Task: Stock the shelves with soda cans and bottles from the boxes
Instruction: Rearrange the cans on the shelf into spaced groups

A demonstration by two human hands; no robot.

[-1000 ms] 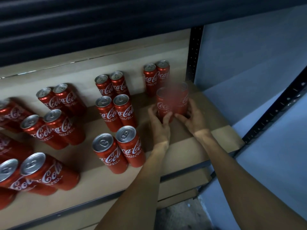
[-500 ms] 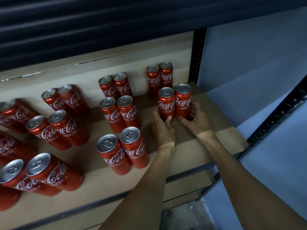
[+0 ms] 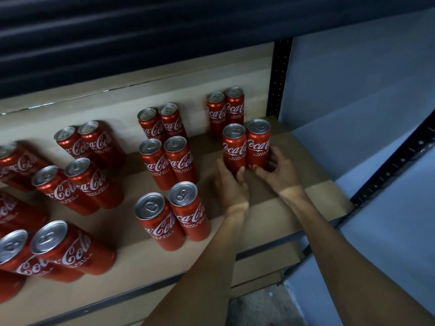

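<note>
At the right-hand end of the shelf point(image 3: 313, 198), two upright red cans stand side by side and touching, each held low near its base. The left hand point(image 3: 231, 187) grips the left can point(image 3: 234, 149), thumb in front and fingers point(image 3: 219, 165) curled round the far side. The right hand point(image 3: 280, 171) grips the right can point(image 3: 258, 143), its fingers point(image 3: 274, 152) wrapped round the lower wall. Both hands hide the bases, so it cannot be told whether the cans already bear on the board. Just behind them stands a rear pair point(image 3: 225, 111), near the black post point(image 3: 280, 76), and other cans point(image 3: 168, 158) line up in pairs to the left.

The step in hand looks like setting this pair down as the second row of the rightmost column. The next move would call for seating both cans flat, then loosening both grips together and drawing the hands straight back without nudging either can. Judging by the neighbouring column of three pairs, one more pair would follow in front. The boxes are out of view.
</note>
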